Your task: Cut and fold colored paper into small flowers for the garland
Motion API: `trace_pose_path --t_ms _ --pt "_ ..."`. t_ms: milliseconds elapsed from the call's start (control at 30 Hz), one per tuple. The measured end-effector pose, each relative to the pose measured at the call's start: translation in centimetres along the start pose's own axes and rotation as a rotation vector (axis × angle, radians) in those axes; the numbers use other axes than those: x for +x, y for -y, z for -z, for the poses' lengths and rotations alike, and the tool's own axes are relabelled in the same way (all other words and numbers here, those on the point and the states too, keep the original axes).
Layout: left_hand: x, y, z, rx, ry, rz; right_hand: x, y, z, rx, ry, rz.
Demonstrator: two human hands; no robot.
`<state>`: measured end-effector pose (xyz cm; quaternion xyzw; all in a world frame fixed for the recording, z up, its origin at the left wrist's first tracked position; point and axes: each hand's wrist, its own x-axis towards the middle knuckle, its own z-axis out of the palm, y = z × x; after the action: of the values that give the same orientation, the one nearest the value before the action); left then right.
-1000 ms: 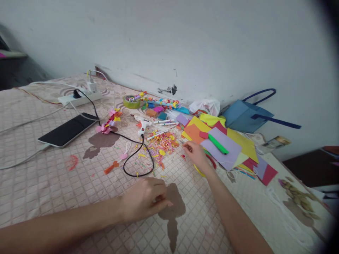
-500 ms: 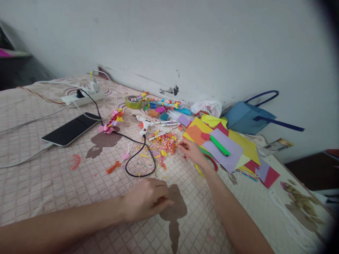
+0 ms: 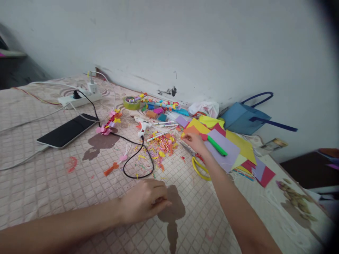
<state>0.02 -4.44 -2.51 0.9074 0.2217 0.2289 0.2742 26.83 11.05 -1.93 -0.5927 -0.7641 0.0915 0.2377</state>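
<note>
My left hand (image 3: 148,199) rests on the checked tablecloth (image 3: 87,197), its fingers curled inward and whatever is inside them hidden. My right hand (image 3: 196,141) reaches forward over the near left corner of the colored paper sheets (image 3: 224,139). Its fingertips are drawn together by an orange sheet (image 3: 191,130); what they pinch, if anything, is too small to make out. Below that hand lie scissors (image 3: 198,168) with yellow handles, partly under the wrist. Just left of the fingers is a heap of paper scraps (image 3: 164,144). A green stick-like piece (image 3: 217,145) lies on a purple sheet.
A white glue gun (image 3: 143,126) with a looped black cord lies mid-table. Left are a phone-like black device (image 3: 69,130), a power strip (image 3: 79,99) and cables. Tape (image 3: 131,103) and a blue bag (image 3: 239,116) stand near the wall.
My right hand has moved from the edge of the scrap heap rightward and up to the orange sheet, uncovering more of the scissors. My left hand stays in place. The view has shifted slightly.
</note>
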Motion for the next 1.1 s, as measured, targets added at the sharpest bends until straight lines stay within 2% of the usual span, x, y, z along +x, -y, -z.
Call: trace_pose_path --t_ms 167,267,600,867,1100 --pt "0.1 0.0 0.2 0.008 0.008 -0.013 0.8 1.2 -1.1 0.005 0.176 0.126" --pt "0.1 -0.1 0.3 0.008 0.028 -0.010 0.7 1.7 -1.5 -0.002 0.207 0.156" --pt "0.0 0.0 0.1 0.007 0.033 -0.003 2.2 2.1 -3.6 0.004 0.111 0.127" --pt "0.0 0.0 0.2 0.024 0.044 -0.007 1.8 0.7 -2.3 0.090 0.035 0.034" --pt "0.0 0.3 -0.2 0.007 0.007 -0.011 1.7 -1.1 -0.5 0.029 -0.097 -0.036"
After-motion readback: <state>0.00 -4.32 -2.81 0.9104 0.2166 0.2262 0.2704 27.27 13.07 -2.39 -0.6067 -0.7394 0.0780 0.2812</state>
